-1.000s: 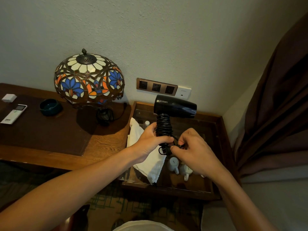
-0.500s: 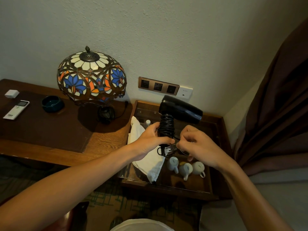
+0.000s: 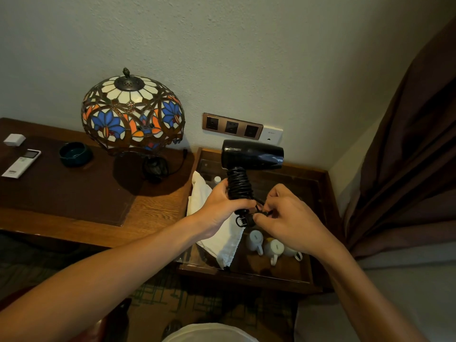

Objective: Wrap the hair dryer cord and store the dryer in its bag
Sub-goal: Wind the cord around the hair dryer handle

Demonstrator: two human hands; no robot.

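The hair dryer (image 3: 251, 156) stood upright in the air above the low glass-topped worktop (image 3: 313, 191), barrel pointing right, handle running down into the left hand (image 3: 219, 206), whose grip was closed around the coiled cord (image 3: 239, 185). The right hand (image 3: 286, 215), just right of the handle's foot, pinched the cord's loose end. The white bag (image 3: 222, 240) lay directly below, nearer the left hand, with mugs (image 3: 269, 245) crowding its right.
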